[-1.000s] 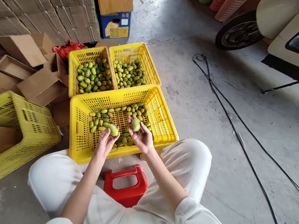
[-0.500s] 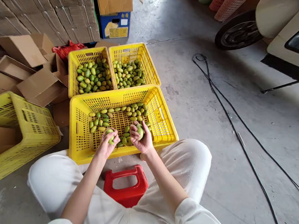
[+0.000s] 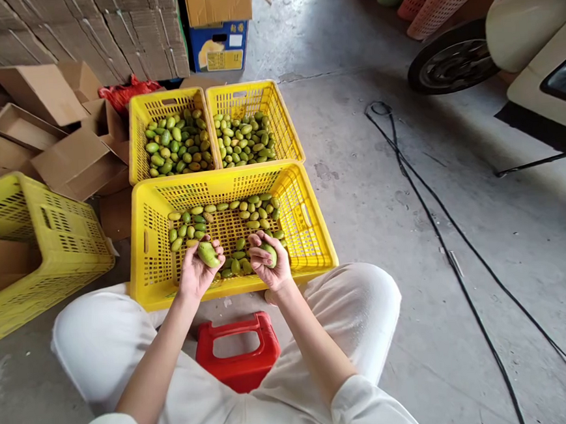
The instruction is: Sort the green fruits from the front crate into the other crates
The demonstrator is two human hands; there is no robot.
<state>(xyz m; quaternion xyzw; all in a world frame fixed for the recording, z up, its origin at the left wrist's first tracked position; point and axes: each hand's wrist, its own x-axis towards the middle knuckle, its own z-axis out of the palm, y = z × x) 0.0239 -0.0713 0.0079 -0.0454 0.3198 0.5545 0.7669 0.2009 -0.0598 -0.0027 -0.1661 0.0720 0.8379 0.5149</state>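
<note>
Yellow crate (image 3: 319, 253) patterned with slots, green and yellowish fruit (image 3: 208, 254), white trousers (image 3: 358, 324), grey floor (image 3: 351, 200), black cable (image 3: 457, 276)

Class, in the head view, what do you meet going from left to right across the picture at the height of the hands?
Far-left yellow crate → left hand holding a green fruit → right hand holding another green fruit → looped black cable.

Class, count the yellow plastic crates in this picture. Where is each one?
4: the front crate, nearest the viewer; the back-left crate and back-right crate, side by side beyond it; and the side crate, at the left edge. Others may be hidden.
</note>
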